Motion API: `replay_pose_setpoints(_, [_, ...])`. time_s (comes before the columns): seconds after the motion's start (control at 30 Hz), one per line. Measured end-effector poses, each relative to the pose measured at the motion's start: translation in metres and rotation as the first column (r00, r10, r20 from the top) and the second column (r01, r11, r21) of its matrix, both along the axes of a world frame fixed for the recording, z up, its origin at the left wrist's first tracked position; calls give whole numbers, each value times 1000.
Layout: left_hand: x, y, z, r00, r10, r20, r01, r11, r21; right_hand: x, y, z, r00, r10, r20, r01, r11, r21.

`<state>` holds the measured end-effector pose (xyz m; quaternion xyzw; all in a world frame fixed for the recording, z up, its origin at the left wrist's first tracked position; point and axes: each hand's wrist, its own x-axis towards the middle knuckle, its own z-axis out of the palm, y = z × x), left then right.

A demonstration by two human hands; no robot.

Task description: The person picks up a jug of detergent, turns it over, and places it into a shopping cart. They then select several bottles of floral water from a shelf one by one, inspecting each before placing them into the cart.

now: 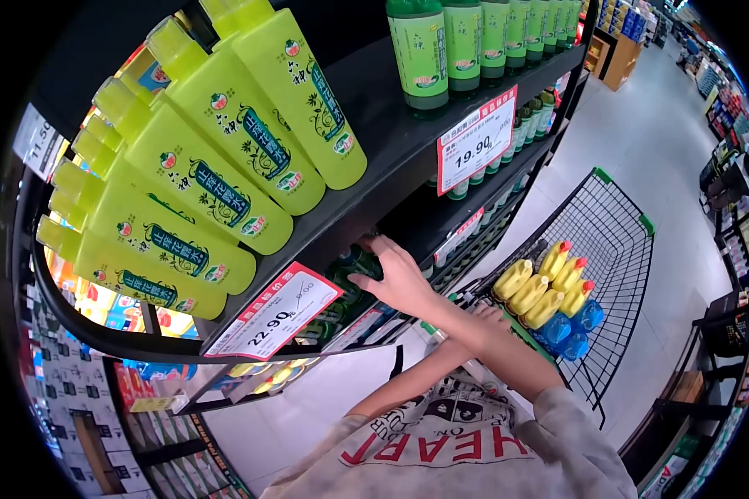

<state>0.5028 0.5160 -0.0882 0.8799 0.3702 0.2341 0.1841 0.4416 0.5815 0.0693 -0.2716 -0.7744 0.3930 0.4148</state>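
My right hand (398,279) reaches across to the lower shelf on the left. Its thumb and fingers close around a dark green bottle (364,263), partly hidden beneath the upper shelf's edge. Crossing under my right forearm, my left arm runs toward the shopping cart (616,241). At the cart's handle end rests my left hand (491,313), its fingers curled and partly covered by the other forearm. Inside the cart stand several yellow bottles (527,295), some with red caps, and blue packaged items (572,326).
Lime-green bottles (216,200) line the upper shelf (374,158) above my right hand, beside green glass bottles (419,58). Price tags (275,312) hang along the shelf edge. An aisle floor (691,166) stretches beyond the cart, with more shelves on the right.
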Motion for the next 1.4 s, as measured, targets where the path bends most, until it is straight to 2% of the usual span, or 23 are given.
replay_pose_setpoints(0.03, [0,1,2,993,-32,-110,15,987,-159,-3,0,-3,998,6,-56,-6,1000,5])
replay_pose_setpoints(0.17, [-4,-3,2,991,-67,-116,49,986,-158,1,1,-10,999,24,-25,-24,1000,3])
replay_pose_setpoints(0.23, [-8,0,4,985,-116,-128,85,971,-224,10,0,-13,993,-38,-115,45,998,52])
replay_pose_setpoints(0.33, [-14,-3,15,991,-112,-73,97,978,-183,41,-5,13,979,-119,-168,120,993,-3])
replay_pose_setpoints(0.4, [-15,-2,41,993,-120,-18,113,966,-233,68,-12,25,970,-184,-160,164,978,-128])
replay_pose_setpoints(0.43, [-14,-3,51,994,-107,25,110,950,-293,80,-16,21,955,-194,-223,160,974,-161])
replay_pose_setpoints(0.47, [-9,-2,45,990,-139,20,138,945,-297,91,-21,11,921,-166,-353,63,957,-285])
replay_pose_setpoints(0.5, [-4,-1,33,940,26,339,137,884,-447,99,-24,6,855,-223,-468,43,930,-365])
replay_pose_setpoints(0.53, [2,-1,31,780,242,577,187,790,-583,109,-26,1,770,-286,-570,12,900,-435])
replay_pose_setpoints(0.57, [6,4,27,648,418,637,253,671,-697,122,-25,-7,769,-365,-524,106,882,-459])
replay_pose_setpoints(0.6, [0,21,-7,604,533,593,321,518,-793,133,-27,0,667,-443,-599,15,812,-584])
replay_pose_setpoints(0.67, [-2,6,47,415,788,455,569,166,-805,153,-23,-17,481,-561,-674,-62,745,-664])
replay_pose_setpoints(0.7, [-6,5,54,441,774,453,569,149,-808,161,-21,-28,424,-619,-661,-36,718,-695])
replay_pose_setpoints(0.73, [-11,5,58,379,820,429,687,62,-724,171,-21,-33,398,-642,-655,-55,696,-716])
replay_pose_setpoints(0.77, [-13,5,62,320,866,385,786,-16,-618,181,-24,-37,449,-655,-607,-26,670,-742])
replay_pose_setpoints(0.8, [-13,4,69,341,860,380,782,-35,-623,188,-27,-39,499,-667,-554,3,640,-768])
replay_pose_setpoints(0.83, [-8,1,76,434,820,372,711,-59,-701,195,-35,-46,477,-687,-548,15,630,-777])
replay_pose_setpoints(0.9, [-3,-1,78,546,774,322,571,-61,-819,200,-39,-64,571,-699,-430,119,589,-800])
replay_pose_setpoints(1.0, [-2,-1,69,620,741,257,476,-94,-875,200,-46,-79,535,-682,-499,28,604,-797])
replay_pose_setpoints(1.13, [-1,-6,74,638,723,264,437,-58,-898,201,-48,-81,553,-648,-524,-1,628,-778])
replay_pose_setpoints(1.27, [-2,-9,75,646,724,241,412,-65,-909,208,-51,-82,531,-661,-531,-80,585,-807])
replay_pose_setpoints(1.4, [-4,-15,77,648,729,223,391,-67,-918,210,-56,-84,581,-652,-487,-38,576,-817])
